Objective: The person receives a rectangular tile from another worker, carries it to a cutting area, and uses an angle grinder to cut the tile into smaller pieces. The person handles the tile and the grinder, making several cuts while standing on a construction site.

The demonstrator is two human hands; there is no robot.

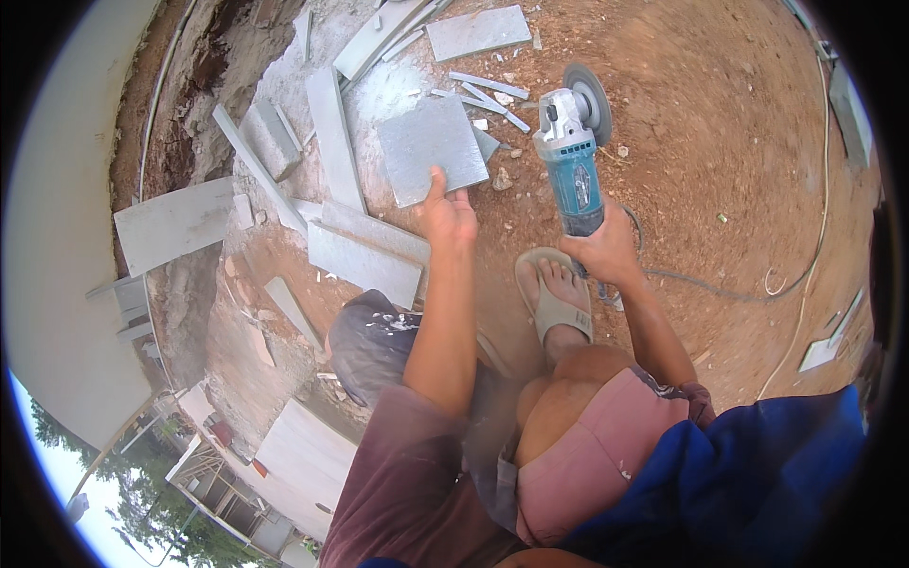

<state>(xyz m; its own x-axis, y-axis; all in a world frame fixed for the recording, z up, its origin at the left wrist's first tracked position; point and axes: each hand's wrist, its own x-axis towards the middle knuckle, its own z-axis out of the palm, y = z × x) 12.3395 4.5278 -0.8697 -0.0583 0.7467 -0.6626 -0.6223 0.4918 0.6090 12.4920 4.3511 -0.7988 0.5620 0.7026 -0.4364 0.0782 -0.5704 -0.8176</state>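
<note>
My left hand (pixel 449 216) grips the near edge of a square grey tile (pixel 433 151), thumb on top and fingers beneath. To its right, my right hand (pixel 606 248) is wrapped around the rear handle of a teal angle grinder (pixel 573 170). The grinder points away from me, its round cutting disc (pixel 589 104) standing on edge at the far end, apart from the tile. Whether the disc is spinning I cannot tell. Several thin cut strips (pixel 492 102) lie just beyond the tile, and a small grey offcut (pixel 485 142) shows partly from under its right side.
Long grey slabs (pixel 336 142) and a rectangular piece (pixel 478 33) lie about on the dusty ground. A dark power cord (pixel 720 290) runs right across the brown dirt. My sandalled foot (pixel 559 293) stands close below the grinder. A pale wall (pixel 66 237) rises at the left.
</note>
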